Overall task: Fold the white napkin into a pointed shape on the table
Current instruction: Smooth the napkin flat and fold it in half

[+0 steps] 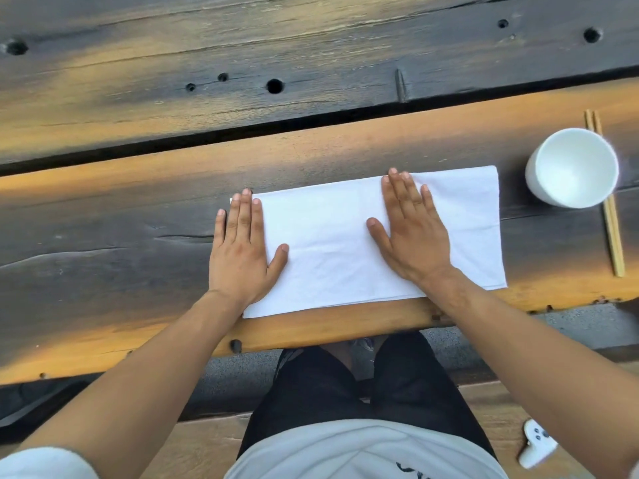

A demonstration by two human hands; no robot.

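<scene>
The white napkin lies flat as a long rectangle near the front edge of the dark wooden table. My left hand rests palm down over the napkin's left end, fingers spread, partly on the wood. My right hand presses flat on the napkin right of its middle, fingers pointing away from me. Neither hand grips the cloth. The napkin's right end extends past my right hand.
A white cup stands at the right, just beyond the napkin's right end. A pair of wooden chopsticks lies beside and partly behind it. A gap runs between table planks. A small white controller sits on the bench below.
</scene>
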